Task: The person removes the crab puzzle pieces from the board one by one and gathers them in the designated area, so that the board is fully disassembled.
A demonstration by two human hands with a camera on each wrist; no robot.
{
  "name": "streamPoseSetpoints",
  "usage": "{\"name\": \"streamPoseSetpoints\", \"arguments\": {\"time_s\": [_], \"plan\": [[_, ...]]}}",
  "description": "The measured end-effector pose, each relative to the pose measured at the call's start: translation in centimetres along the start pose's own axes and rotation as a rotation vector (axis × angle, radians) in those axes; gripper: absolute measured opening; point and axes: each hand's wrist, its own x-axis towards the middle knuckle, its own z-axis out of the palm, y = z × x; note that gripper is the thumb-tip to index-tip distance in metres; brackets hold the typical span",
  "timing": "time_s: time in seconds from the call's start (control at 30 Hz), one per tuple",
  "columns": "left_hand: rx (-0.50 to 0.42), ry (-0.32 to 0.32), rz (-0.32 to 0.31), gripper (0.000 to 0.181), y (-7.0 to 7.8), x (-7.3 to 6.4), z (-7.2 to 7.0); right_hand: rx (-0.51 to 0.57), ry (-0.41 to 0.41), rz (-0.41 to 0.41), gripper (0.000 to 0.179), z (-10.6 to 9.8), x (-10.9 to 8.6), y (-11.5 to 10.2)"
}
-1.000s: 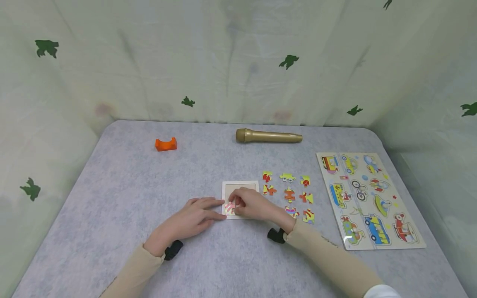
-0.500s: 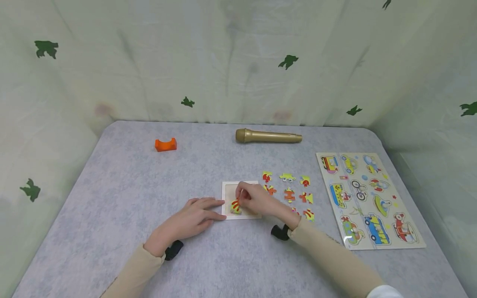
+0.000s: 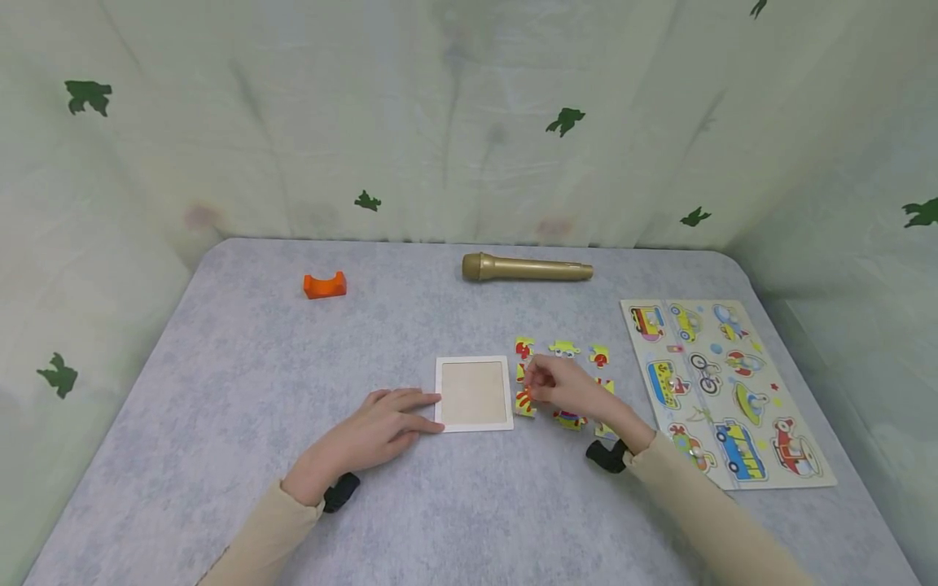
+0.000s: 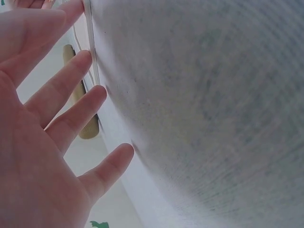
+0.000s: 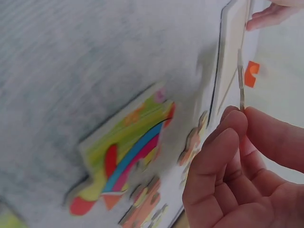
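A square puzzle tray [image 3: 475, 427] with a white rim and beige base lies mid-table. My left hand [image 3: 381, 427] touches its left rim with spread, extended fingers. Those fingertips [image 4: 99, 91] also show along the tray edge in the left wrist view. Right of the tray, my right hand [image 3: 575, 389] pinches a yellow-and-red jigsaw piece [image 3: 524, 404] between thumb and finger. In the right wrist view that piece [image 5: 241, 76] appears edge-on, above the table. Several more jigsaw pieces [image 3: 564, 348] lie around and under the right hand, which partly hides them.
A wooden board with vehicle pictures [image 3: 707, 382] lies at the right. At the back rest a gold microphone [image 3: 528, 268] and, further left, an orange curved block [image 3: 325, 286]. Pale curtains with green patches hang around the table [image 3: 256, 366].
My right hand has lifted the jigsaw piece from the tray's lower left corner and carried it right, past the right rim. The left hand stays on the tray's edge.
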Motion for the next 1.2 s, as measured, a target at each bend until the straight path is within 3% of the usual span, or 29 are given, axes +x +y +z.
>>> {"name": "streamPoseSetpoints", "arguments": {"time_s": [0.37, 0.8, 1.0, 1.2], "plan": [[-0.018, 0.008, 0.000, 0.032, 0.1, 0.0, 0.1, -0.060, -0.010, 0.001, 0.009, 0.2, -0.3, 0.9], [-0.013, 0.009, 0.000, 0.031, 0.1, 0.0, 0.1, -0.208, 0.032, 0.093, 0.007, 0.8, 0.0, -0.4], [-0.006, 0.022, 0.003, 0.031, 0.1, 0.0, 0.1, -0.289, 0.044, 0.047, 0.008, 0.8, -0.1, -0.5], [-0.007, 0.026, 0.000, 0.031, 0.1, -0.1, 0.1, -0.285, 0.044, 0.018, 0.008, 0.9, -0.2, -0.2]]}}
